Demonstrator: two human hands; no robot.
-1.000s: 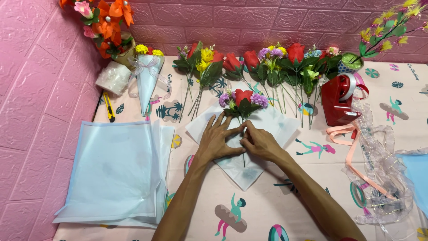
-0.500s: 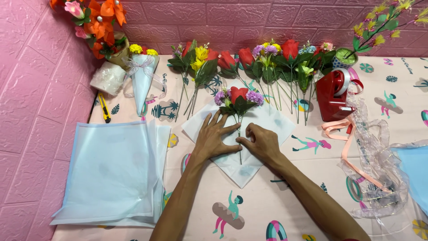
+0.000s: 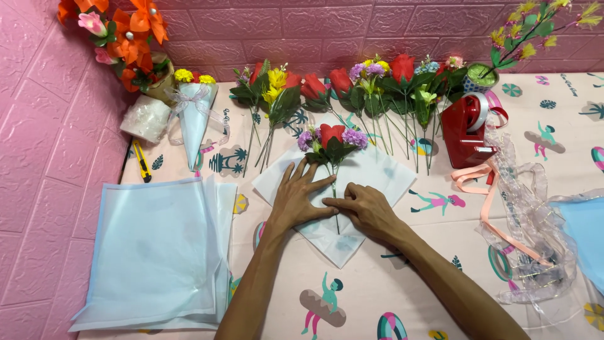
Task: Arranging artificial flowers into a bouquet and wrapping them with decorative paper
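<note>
White sheet: a square of white wrapping paper [image 3: 371, 179] lies cornerwise on the patterned tablecloth [image 3: 390, 283], one corner pointing near, at the middle of the table.
Small bunch: a red rose with purple blooms and green leaves [image 3: 331, 140] rests on the far part of the sheet, its thin stem running near between the two hands.
Left hand: the left hand [image 3: 301, 196] lies flat and spread wide on the paper just left of the stem, palm down, gripping nothing.
Right hand: the right hand [image 3: 367, 208] is loosely curled, fingertips [image 3: 332, 202] pressing at the stem on the sheet; whether they pinch it I cannot tell.
Left side: a stack of pale blue sheets [image 3: 151, 252] lies well apart, with a yellow cutter [image 3: 141, 162] and a wrapped cone bouquet [image 3: 194, 116] beyond it.
Far edge: a row of loose artificial flowers [image 3: 352, 88] lies along the pink wall.
Right side: a red tape dispenser [image 3: 467, 129] stands beside a trailing peach ribbon [image 3: 487, 208].
</note>
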